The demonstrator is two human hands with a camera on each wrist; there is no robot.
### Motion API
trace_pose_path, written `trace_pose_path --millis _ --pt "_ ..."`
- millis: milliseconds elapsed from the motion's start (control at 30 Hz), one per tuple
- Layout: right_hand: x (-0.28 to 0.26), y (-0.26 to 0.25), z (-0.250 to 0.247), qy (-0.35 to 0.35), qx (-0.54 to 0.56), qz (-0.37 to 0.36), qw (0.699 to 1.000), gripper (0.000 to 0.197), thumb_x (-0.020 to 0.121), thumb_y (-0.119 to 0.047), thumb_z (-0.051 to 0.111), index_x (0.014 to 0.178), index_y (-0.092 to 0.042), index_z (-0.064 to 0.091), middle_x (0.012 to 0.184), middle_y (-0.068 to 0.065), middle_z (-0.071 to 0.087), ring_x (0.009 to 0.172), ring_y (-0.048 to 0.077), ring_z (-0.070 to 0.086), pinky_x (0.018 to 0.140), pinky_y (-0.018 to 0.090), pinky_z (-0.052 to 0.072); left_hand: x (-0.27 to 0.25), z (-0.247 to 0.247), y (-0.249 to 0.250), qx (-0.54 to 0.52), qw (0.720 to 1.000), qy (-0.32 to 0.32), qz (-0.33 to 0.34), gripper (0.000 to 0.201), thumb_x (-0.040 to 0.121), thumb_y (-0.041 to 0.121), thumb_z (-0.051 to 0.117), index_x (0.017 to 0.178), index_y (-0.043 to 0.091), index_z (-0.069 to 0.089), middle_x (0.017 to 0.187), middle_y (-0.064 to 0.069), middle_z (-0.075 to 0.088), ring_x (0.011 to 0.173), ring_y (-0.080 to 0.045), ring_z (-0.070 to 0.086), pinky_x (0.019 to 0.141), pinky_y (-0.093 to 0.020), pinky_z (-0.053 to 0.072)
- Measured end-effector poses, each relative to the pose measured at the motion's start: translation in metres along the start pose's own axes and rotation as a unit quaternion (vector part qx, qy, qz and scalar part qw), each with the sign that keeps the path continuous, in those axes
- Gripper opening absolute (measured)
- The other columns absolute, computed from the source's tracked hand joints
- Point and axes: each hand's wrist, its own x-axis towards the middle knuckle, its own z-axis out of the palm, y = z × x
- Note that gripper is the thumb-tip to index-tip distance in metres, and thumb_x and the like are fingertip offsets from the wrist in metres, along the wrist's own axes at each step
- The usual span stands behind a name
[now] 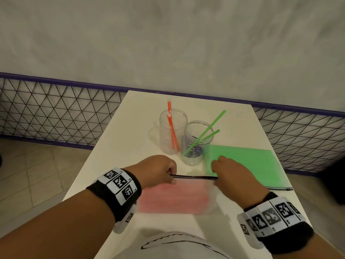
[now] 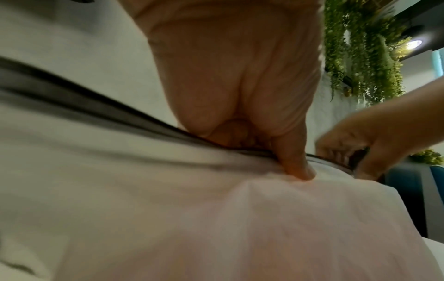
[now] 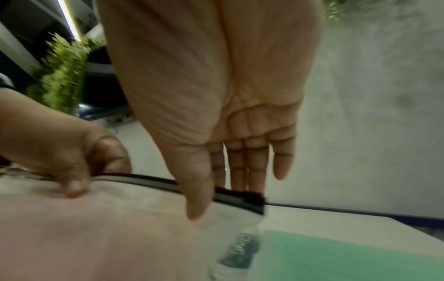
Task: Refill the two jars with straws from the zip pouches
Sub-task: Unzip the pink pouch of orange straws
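Note:
I hold a translucent pouch of red straws (image 1: 173,197) upright over the near part of the white table (image 1: 130,128). My left hand (image 1: 171,176) pinches the left end of its black zip strip (image 1: 194,177), thumb (image 2: 295,165) pressed on the front. My right hand (image 1: 216,179) pinches the right end at the zip slider (image 3: 240,197), thumb in front and fingers behind. Behind the pouch stand two clear jars: the left jar (image 1: 172,131) holds red straws, the right jar (image 1: 197,146) holds two green straws. A pouch of green straws (image 1: 246,163) lies flat at the right.
A wire mesh fence with a purple rail (image 1: 56,109) runs behind the table, below a grey wall. Tiled floor (image 1: 28,174) shows on the left. The green pouch reaches the table's right edge. Bare tabletop lies left of the jars.

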Motion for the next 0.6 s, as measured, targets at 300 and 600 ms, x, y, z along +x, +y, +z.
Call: trace_pose_path --millis 300,600 --pt "0.018 -0.051 0.031 0.120 0.037 -0.147 0.981 0.032 0.063 -0.013 0.086 0.072 -0.019 0.056 0.064 -0.004 0.051 0.050 0.018 0.050 0.047 0.026 0.021 -0.004 -0.006 0.004 -0.144 0.989 -0.020 -0.022 0.011 0.088 0.032 0.071 0.082 0.026 0.065 0.067 0.015 0.055 0.060 0.002 0.048 0.060 -0.016 0.037" --pt "0.008 -0.038 0.049 0.205 0.040 -0.212 0.955 0.030 0.061 -0.002 0.077 0.086 -0.015 0.065 0.072 0.001 0.059 0.057 0.021 0.054 0.045 0.028 0.038 -0.009 -0.012 -0.002 -0.121 0.989 -0.080 -0.039 0.010 0.090 0.023 0.067 0.096 0.019 0.074 0.073 0.013 0.065 0.066 -0.003 0.057 0.067 -0.016 0.046"
